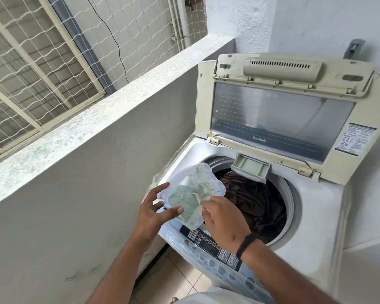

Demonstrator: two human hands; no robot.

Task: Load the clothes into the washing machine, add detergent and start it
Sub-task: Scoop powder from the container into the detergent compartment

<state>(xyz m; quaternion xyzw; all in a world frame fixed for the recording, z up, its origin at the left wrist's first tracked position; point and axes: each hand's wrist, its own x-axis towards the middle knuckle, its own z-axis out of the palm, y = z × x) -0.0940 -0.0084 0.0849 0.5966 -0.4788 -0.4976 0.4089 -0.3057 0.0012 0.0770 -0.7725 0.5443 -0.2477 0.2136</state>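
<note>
The washing machine (312,216) stands with its lid (283,119) raised upright. Dark clothes (257,200) lie inside the drum, below the pulled-out detergent drawer (250,166). A clear plastic container (191,194) of green-white detergent powder (184,200) is tilted over the machine's front left corner, above the control panel (211,242). The left hand (156,207) holds the container from beneath, its grip curled round the near edge (thumb on top). The right hand (222,218) reaches into the container; its fingertips are hidden, so its grip cannot be determined.
</note>
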